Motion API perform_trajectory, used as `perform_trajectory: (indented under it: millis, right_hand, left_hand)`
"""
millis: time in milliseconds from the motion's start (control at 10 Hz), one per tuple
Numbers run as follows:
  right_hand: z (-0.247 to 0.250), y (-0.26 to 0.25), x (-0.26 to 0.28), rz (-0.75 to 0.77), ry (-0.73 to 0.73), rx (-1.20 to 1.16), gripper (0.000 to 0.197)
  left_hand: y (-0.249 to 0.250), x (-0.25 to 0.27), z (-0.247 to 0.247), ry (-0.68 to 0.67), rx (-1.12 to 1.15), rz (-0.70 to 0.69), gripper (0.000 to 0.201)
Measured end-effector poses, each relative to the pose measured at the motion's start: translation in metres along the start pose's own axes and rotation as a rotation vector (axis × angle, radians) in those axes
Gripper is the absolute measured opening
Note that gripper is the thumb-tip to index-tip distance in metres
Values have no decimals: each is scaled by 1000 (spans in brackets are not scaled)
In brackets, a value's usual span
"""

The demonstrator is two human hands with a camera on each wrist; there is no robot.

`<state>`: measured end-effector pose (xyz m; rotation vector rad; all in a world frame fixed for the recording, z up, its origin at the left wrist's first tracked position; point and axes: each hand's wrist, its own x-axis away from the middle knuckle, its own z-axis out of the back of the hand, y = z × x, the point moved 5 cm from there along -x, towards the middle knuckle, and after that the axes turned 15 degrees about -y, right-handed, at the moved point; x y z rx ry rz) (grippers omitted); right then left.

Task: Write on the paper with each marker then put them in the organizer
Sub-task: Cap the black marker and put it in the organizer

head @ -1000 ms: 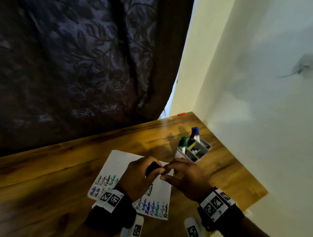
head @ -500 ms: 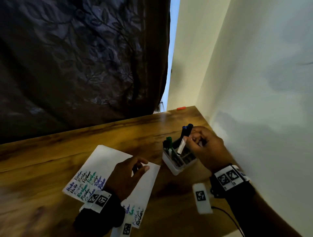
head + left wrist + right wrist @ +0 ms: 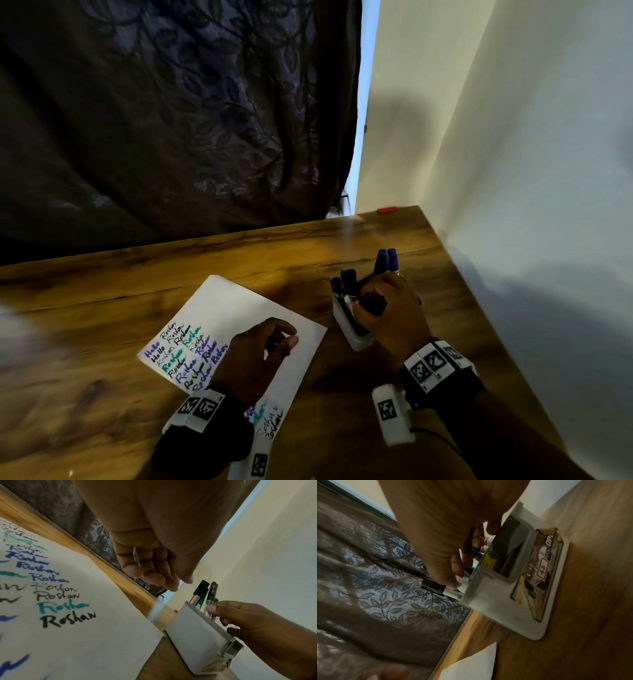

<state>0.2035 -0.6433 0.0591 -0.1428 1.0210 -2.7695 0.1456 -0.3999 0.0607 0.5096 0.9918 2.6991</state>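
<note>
Right hand (image 3: 387, 308) pinches a black marker (image 3: 211, 595) into the organizer (image 3: 352, 337) at 2 o'clock, could tip it; left hand (image 3: 255, 356) hovers loose, empty.

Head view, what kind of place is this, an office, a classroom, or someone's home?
Probably a room in a home, at a desk in a corner: a wooden table pushed against plain walls, with a dark leaf-patterned curtain hanging behind it. The paper and the organizer suggest a writing spot.
</note>
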Motion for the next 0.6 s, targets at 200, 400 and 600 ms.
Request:
perform_trajectory:
  millis: [200,400,600]
  right_hand:
    - [-6,2,4,-18,13,95,21]
    - [-1,-5,10,-62,27,94,23]
    - [12,-30,13,-11,142,51,28]
  left_hand:
    - [-7,3,5,-27,-10,-3,7]
    - [-7,5,20,-51,-45,-27,11]
    - [-9,10,46,7,-64,-45,12]
